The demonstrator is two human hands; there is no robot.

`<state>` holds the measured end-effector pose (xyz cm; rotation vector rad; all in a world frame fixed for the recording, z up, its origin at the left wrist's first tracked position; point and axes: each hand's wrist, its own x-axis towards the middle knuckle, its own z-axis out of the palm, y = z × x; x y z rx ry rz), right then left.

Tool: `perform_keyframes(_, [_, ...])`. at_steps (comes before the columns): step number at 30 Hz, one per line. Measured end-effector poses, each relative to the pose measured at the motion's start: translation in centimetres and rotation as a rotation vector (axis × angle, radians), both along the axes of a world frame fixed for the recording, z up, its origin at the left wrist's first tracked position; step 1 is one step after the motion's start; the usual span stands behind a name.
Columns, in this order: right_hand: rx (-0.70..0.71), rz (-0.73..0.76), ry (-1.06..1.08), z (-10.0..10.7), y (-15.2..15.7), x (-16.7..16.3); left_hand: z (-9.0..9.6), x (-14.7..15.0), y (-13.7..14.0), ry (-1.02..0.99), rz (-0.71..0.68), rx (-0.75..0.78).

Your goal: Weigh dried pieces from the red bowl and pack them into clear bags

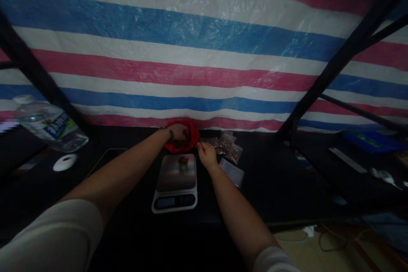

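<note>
My left hand [179, 131] reaches down into an open red bag [174, 150] at the back of the black table. Dark contents show around the fingers, whose tips are hidden. At the bag's right rim my right hand [208, 155] is closed, pinching the red edge. Just in front of the bag stands a white kitchen scale [174, 202] with a shiny plate. A small brownish patch [182, 163] shows on that plate; whether it is an object or a reflection I cannot tell.
Filled clear zip bags [228, 146] lie right of my right hand, with flat clear bags [232, 173] nearer. At left are a phone-like dark slab [106, 159], a white mouse [65, 162] and a tilted water bottle [52, 125]. Black metal posts [321, 77] flank the striped sheet.
</note>
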<state>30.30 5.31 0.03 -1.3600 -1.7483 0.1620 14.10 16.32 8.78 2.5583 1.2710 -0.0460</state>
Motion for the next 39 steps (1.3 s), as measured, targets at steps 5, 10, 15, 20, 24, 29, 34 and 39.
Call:
perform_keyframes(5, [0.015, 0.019, 0.000, 0.2, -0.3, 0.1, 1.9, -2.5, -4.0, 0.032, -0.058, -0.058])
perform_keyframes(10, [0.014, 0.022, 0.019, 0.3, -0.7, 0.1, 3.1, -4.8, -8.3, -0.002, -0.091, -0.072])
perform_keyframes(15, [0.022, 0.036, -0.007, 0.5, -1.2, 0.0, 1.7, -5.9, -11.7, -0.047, -0.045, -0.059])
perform_keyframes(20, [0.038, 0.024, -0.041, 0.8, -1.6, 0.0, -0.5, -6.0, -13.6, -0.077, -0.029, 0.001])
perform_keyframes(24, [0.047, 0.018, -0.035, 0.7, -1.6, -0.1, -1.1, -6.0, -14.1, -0.162, -0.001, -0.013])
perform_keyframes(29, [0.033, 0.012, -0.038, 0.6, -1.5, -0.1, -1.2, -6.1, -14.1, -0.236, 0.034, -0.047])
perform_keyframes(34, [0.032, 0.031, -0.034, 0.8, -1.6, -0.1, -1.1, -6.4, -14.1, -0.310, 0.083, -0.108])
perform_keyframes(39, [0.027, 0.041, -0.043, 1.1, -1.8, -0.2, -0.7, -7.9, -14.3, -0.305, 0.188, -0.063])
